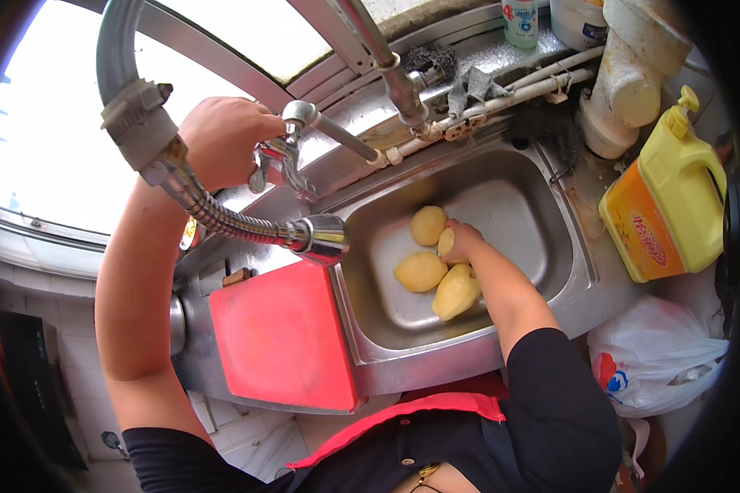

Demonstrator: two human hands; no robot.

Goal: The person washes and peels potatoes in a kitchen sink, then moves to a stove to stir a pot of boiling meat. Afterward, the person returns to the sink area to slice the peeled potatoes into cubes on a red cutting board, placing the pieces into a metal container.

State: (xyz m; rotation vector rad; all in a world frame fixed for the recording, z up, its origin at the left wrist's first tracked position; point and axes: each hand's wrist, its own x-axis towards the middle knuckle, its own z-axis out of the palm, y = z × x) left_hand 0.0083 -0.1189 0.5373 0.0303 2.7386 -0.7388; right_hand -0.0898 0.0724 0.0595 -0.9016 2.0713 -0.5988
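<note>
My left hand [227,140] is raised at the window side, its fingers around the metal tap [288,161] on the wall pipe. Down in the stainless steel sink [518,215], my right hand [465,240] grips a peeled potato [446,242], partly hidden by the fingers. Close around that hand lie three more pale yellow items: one round peeled potato [428,225], an oval one [420,272] and a longer one [456,292]. A flexible metal spout [328,239] points over the sink's left rim, and I see no water running from it.
A red cutting board [283,339] covers the counter left of the sink, with a wooden handle [237,277] behind it. At right stand a yellow detergent jug [666,191] and a white plastic bag [653,357]. Scouring pads [431,60] and a bottle [520,24] sit on the ledge.
</note>
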